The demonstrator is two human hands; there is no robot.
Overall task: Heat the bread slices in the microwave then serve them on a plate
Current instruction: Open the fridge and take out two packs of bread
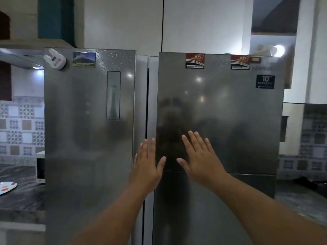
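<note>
Two hands, left (pixel 146 171) and right (pixel 200 159), released with fingers straight, pointing up before two fridges (pixel 221 112). One plate (pixel 7 187) lies at the counter's left edge.

The kitchen is dim and the whole picture soft, with fine print on the refrigerator doors (pixel 219 112) smeared and unreadable. The brightest sources are a blown-out white lamp (pixel 278 50) at upper right and small under-cabinet lights (pixel 36 68) at left (both repeated as pale glare spots on the steel). Wide-angle distortion bows the edges.
</note>
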